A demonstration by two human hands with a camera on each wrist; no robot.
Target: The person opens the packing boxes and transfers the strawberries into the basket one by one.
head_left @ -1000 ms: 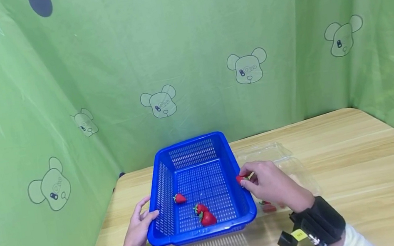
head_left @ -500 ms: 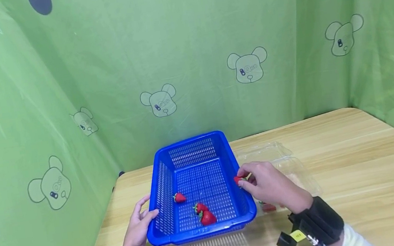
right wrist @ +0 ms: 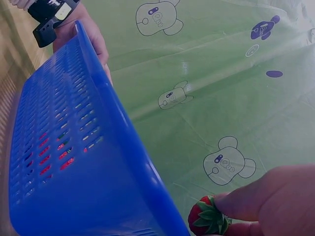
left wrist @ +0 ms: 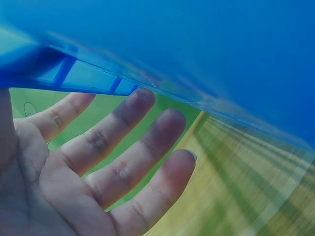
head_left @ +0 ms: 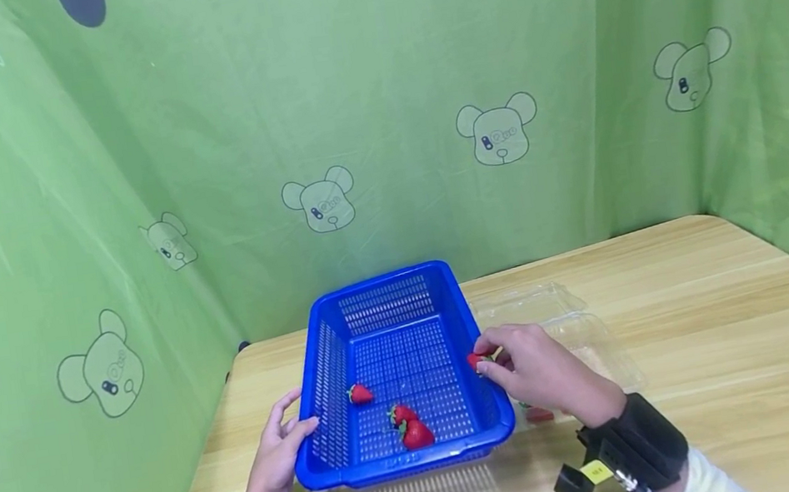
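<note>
Nearest, a pale sleeve [head_left: 707, 479] and a black strap [head_left: 652, 441] show on the right arm. The left hand [head_left: 273, 458] holds the left side of a blue mesh basket [head_left: 461, 448], thumb over the rim, other fingers spread apart along its outside. Near the basket's front, two strawberries [head_left: 417, 434] lie touching; a lone strawberry [head_left: 360, 394] lies a little farther back by the left wall. At the right rim, the right hand [head_left: 541, 364] pinches a further strawberry [right wrist: 209, 216] between thumb and fingers, leaves towards the palm; whether it touches the rim, I cannot tell. Partly behind that hand, an open clear container [head_left: 596, 335] with red fruit [head_left: 539, 414] at its near end sits on the wood-patterned counter [head_left: 730, 367]. Farthest back hangs a green curtain [head_left: 371, 81] printed with bear faces
</note>
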